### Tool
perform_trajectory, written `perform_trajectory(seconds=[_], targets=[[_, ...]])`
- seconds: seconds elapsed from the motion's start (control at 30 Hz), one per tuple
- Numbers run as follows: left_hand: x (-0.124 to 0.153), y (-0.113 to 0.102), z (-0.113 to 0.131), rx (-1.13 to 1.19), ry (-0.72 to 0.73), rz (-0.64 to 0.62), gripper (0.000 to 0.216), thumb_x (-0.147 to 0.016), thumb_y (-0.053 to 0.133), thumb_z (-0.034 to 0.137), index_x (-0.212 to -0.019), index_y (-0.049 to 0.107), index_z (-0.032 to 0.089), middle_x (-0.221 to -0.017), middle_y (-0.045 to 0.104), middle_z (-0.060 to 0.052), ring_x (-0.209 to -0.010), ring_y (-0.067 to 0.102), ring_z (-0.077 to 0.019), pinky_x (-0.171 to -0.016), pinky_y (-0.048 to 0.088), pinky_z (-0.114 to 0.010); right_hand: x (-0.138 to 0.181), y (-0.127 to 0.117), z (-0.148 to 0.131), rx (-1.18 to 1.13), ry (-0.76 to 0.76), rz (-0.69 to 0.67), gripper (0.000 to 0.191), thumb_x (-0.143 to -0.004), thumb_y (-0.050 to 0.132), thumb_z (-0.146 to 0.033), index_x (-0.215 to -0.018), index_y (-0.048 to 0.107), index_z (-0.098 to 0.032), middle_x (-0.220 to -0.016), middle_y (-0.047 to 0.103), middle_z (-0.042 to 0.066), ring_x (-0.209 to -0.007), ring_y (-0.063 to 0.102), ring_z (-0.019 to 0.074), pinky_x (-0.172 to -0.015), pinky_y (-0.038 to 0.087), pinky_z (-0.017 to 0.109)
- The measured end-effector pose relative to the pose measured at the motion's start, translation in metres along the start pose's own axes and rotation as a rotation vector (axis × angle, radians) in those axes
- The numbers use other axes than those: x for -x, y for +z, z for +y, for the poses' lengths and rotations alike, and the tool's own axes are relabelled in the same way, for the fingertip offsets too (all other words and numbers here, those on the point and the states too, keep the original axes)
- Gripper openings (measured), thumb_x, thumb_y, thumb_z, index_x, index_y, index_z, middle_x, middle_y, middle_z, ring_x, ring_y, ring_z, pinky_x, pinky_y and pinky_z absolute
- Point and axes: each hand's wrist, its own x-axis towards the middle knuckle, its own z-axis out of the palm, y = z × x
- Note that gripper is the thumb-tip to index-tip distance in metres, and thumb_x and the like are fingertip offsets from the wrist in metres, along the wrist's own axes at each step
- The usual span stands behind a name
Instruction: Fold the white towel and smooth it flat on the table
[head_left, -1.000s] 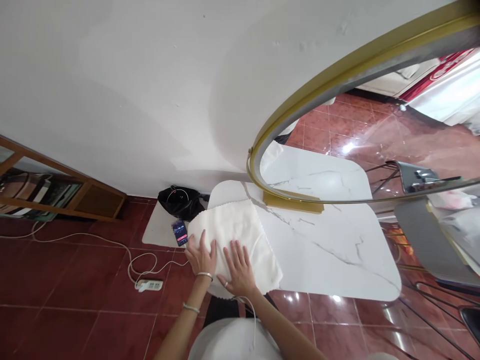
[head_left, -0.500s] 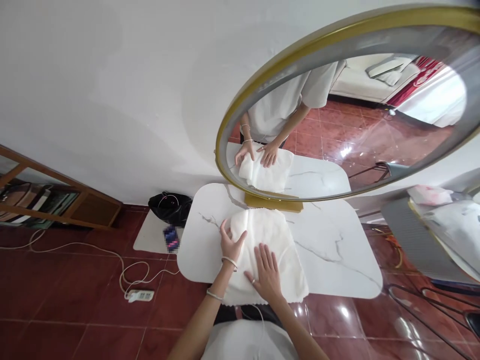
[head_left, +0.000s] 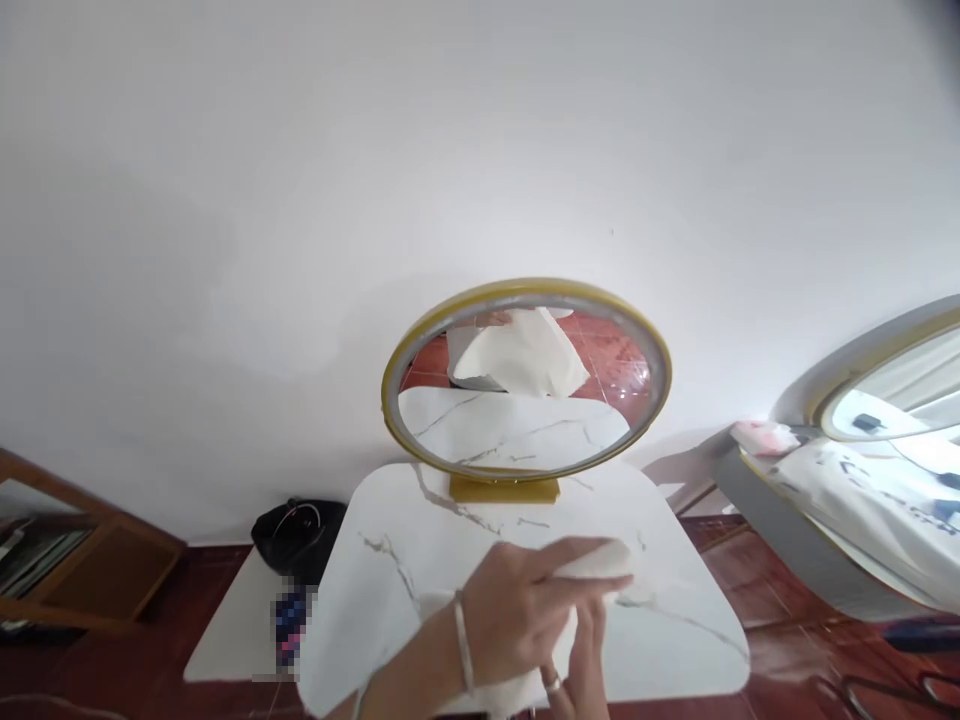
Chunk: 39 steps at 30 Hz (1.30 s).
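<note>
1. Fingers [head_left: 581, 552] of the left hand [head_left: 525, 610] are closed on the folded white cloth towel [head_left: 611, 562].
2. The right hand [head_left: 586, 655] touches the towel from beneath; its grip cannot be told.
3. The towel is held over the white marble-veined counter [head_left: 390, 560], near side.
4. A round gold-rimmed mirror [head_left: 525, 440] stands at the far edge.

Room in a home, dressing corner. Small marble-look table [head_left: 405, 560] against a plain white wall [head_left: 300, 200], bearing a round gold-framed mirror [head_left: 525, 440] on a gold base. Glossy red tiled floor [head_left: 97, 670], more of it reflected in the mirror. Black bag [head_left: 296, 535] and pale mat [head_left: 225, 645] on the floor by the wall. Low wooden shelf unit [head_left: 97, 575] at left. Second gold-rimmed mirror [head_left: 892, 385] at right.
</note>
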Motion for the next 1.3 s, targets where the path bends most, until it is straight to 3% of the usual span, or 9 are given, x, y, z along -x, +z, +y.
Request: perform_trajectory(seconds=[0.13, 0.23, 0.4, 0.53, 0.67, 0.83, 0.93, 1.13, 1.3], targets=[[-0.046, -0.082, -0.011, -0.215, 0.008, 0.401, 0.04, -0.091, 0.05, 0.016, -0.128, 0.058, 0.029, -0.128, 0.064, -0.001, -0.111, 0.063, -0.0153, -0.096, 0.051, -0.026, -0.145, -0.029, -0.037, 0.006, -0.254, 0.319, 0.073, -0.09, 0.046, -0.047, -0.152, 0.021, -0.016, -0.141, 0.04, 0.022, -0.128, 0.043, 0.0431, -0.092, 0.045, 0.061], [-0.077, -0.136, -0.041, -0.341, -0.153, 0.692, 0.039, -0.088, 0.06, 0.03, -0.126, 0.059, 0.024, -0.128, 0.064, -0.003, -0.118, 0.059, -0.0209, -0.104, 0.046, -0.035, -0.255, -0.046, -0.074, -0.018, -0.308, 0.389, 0.063, -0.094, 0.04, -0.05, -0.147, 0.03, -0.018, -0.128, 0.053, 0.017, -0.114, 0.054, 0.0347, -0.088, 0.048, 0.053], [-0.099, -0.167, -0.108, -0.554, -0.563, 0.605, 0.035, -0.086, 0.06, 0.035, -0.114, 0.067, 0.016, -0.133, 0.057, -0.015, -0.13, 0.047, -0.0357, -0.108, 0.038, -0.055, -0.359, -0.055, -0.137, 0.086, -0.405, 0.521, 0.038, -0.093, 0.045, -0.047, -0.115, 0.06, -0.019, -0.112, 0.06, 0.013, -0.107, 0.052, 0.0293, -0.09, 0.043, 0.046], [-0.1, -0.143, -0.129, -0.83, -0.365, 0.564, 0.041, -0.096, 0.038, 0.026, -0.134, 0.054, 0.02, -0.153, 0.032, -0.015, -0.144, 0.024, -0.0341, -0.11, 0.033, -0.056, -0.377, -0.04, -0.149, 0.246, -0.601, 0.558, 0.036, -0.095, 0.045, -0.039, -0.118, 0.057, -0.015, -0.131, 0.053, 0.015, -0.125, 0.041, 0.0297, -0.104, 0.033, 0.048], [-0.118, -0.126, -0.13, -0.935, -0.106, 0.458, 0.046, -0.099, 0.038, 0.035, -0.142, 0.044, 0.023, -0.144, 0.047, -0.013, -0.133, 0.043, -0.0286, -0.107, 0.038, -0.049, -0.384, -0.034, -0.134, 0.348, -0.691, 0.557, 0.04, -0.096, 0.045, -0.037, -0.132, 0.051, -0.023, -0.132, 0.053, 0.01, -0.127, 0.041, 0.0267, -0.112, 0.022, 0.05], [-0.176, -0.116, -0.128, -0.918, 0.038, 0.492, 0.034, -0.099, 0.042, 0.033, -0.126, 0.06, 0.025, -0.127, 0.064, -0.008, -0.12, 0.056, -0.0212, -0.1, 0.043, -0.038, -0.394, -0.055, -0.1, 0.319, -0.507, 0.582, 0.044, -0.095, 0.044, -0.043, -0.131, 0.053, -0.02, -0.126, 0.055, 0.012, -0.122, 0.043, 0.0284, -0.109, 0.027, 0.05], [-0.218, -0.093, -0.115, -0.89, 0.098, 0.347, 0.027, -0.098, 0.045, 0.027, -0.115, 0.066, 0.024, -0.132, 0.061, -0.005, -0.124, 0.052, -0.0192, -0.101, 0.041, -0.036, -0.387, -0.066, -0.066, 0.223, -0.329, 0.596, 0.045, -0.096, 0.039, -0.045, -0.132, 0.051, -0.02, -0.125, 0.056, 0.012, -0.119, 0.046, 0.0288, -0.104, 0.032, 0.052], [-0.278, -0.055, -0.082, -0.808, -0.032, 0.043, 0.026, -0.095, 0.045, 0.02, -0.096, 0.071, 0.019, -0.113, 0.069, -0.007, -0.113, 0.056, -0.022, -0.093, 0.045, -0.037, -0.362, -0.075, -0.01, -0.011, -0.134, 0.668, 0.051, -0.097, 0.034, -0.044, -0.137, 0.043, -0.015, -0.13, 0.053, 0.019, -0.122, 0.045, 0.0317, -0.1, 0.037, 0.054], [-0.268, -0.102, -0.087, -0.658, -0.406, 0.173, 0.027, -0.092, 0.047, 0.025, -0.09, 0.073, 0.019, -0.107, 0.071, -0.01, -0.102, 0.064, -0.023, -0.086, 0.049, -0.035, -0.369, -0.081, -0.031, 0.124, -0.399, 0.62, 0.044, -0.097, 0.037, -0.036, -0.137, 0.044, -0.018, -0.137, 0.049, 0.016, -0.129, 0.042, 0.0295, -0.106, 0.034, 0.054]])
